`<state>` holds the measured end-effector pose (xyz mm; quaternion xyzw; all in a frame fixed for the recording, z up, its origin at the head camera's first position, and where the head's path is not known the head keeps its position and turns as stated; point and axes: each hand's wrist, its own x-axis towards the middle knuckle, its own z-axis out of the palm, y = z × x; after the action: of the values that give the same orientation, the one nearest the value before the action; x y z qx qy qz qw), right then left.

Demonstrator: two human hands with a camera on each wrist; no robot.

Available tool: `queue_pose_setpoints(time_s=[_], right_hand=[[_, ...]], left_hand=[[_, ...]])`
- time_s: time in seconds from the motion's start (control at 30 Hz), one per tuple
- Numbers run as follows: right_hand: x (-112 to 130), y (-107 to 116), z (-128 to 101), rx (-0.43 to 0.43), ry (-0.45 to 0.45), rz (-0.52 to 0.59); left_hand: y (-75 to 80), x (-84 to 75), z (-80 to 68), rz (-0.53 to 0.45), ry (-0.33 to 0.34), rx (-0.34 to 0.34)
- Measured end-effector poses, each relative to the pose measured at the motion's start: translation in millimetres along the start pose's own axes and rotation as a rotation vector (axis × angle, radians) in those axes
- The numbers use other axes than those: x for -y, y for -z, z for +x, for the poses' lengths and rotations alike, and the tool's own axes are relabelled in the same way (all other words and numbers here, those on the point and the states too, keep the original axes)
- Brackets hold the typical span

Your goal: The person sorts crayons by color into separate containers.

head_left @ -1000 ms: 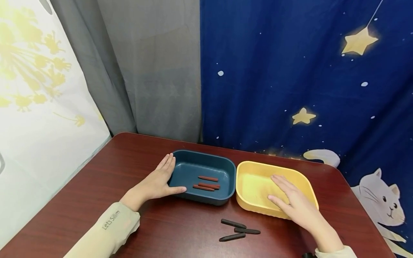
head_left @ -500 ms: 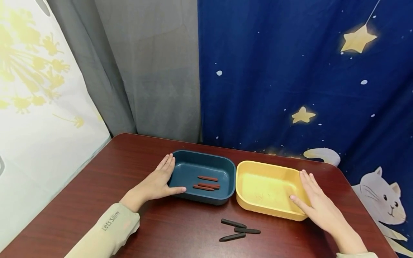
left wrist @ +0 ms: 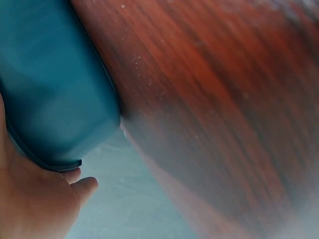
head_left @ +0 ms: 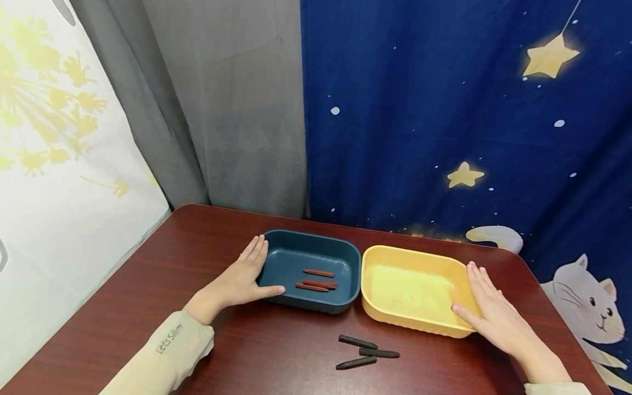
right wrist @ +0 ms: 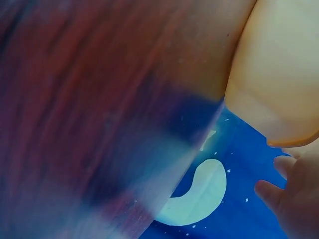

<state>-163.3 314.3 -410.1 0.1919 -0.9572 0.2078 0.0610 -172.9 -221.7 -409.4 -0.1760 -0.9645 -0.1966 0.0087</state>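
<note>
A dark teal tray [head_left: 345, 258] sits on the red-brown table [head_left: 148, 285] with three reddish-brown sticks [head_left: 318, 280] lying in it. My left hand [head_left: 244, 277] rests against the tray's left side, fingers straight and thumb along the front wall; the left wrist view shows the teal tray [left wrist: 55, 84] against my palm [left wrist: 35, 199]. Beside it stands a yellow tray [head_left: 375, 263] with nothing visible inside. My right hand [head_left: 489, 307] lies flat against its right side, thumb on the front corner. In the right wrist view the yellow tray [right wrist: 279, 74] sits by my fingers [right wrist: 294, 194].
Three dark grey sticks [head_left: 365, 351] lie on the table in front of the trays. A grey curtain [head_left: 222, 109] and a blue star-and-cat cloth [head_left: 469, 137] hang behind the table. A white flowered sheet [head_left: 59, 164] stands at the left. The table's right edge is near my right hand.
My right hand has slid from over the yellow tray's inside out to its right side, where it now lies against the wall. The left hand has stayed in place.
</note>
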Motion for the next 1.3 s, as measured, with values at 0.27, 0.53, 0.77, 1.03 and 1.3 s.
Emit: queue_pose_setpoints(time_s=[0.27,0.53,0.77,1.03,1.3], right_hand=[[2.2,-3.3,1.3,0.023,0.018,-0.023],[2.9,-6.1,0.7,0.032,0.021,-0.038],[1.8,-6.5,1.8,0.046,0.014,-0.051],[2.6,-5.7,3.3,0.067,-0.011,-0.050],[5.6,-4.9,2.3,0.076,-0.034,-0.053]], left_hand=[[1.5,-1.8,0.5,0.020,0.002,0.000],[0.1,-1.2,0.1,0.025,0.008,0.001],[-0.7,0.0,1.0,0.022,0.002,-0.010],[-2.0,-0.8,0.4,0.029,-0.002,-0.019],[1.6,-3.9,-2.1,0.066,0.022,-0.009]])
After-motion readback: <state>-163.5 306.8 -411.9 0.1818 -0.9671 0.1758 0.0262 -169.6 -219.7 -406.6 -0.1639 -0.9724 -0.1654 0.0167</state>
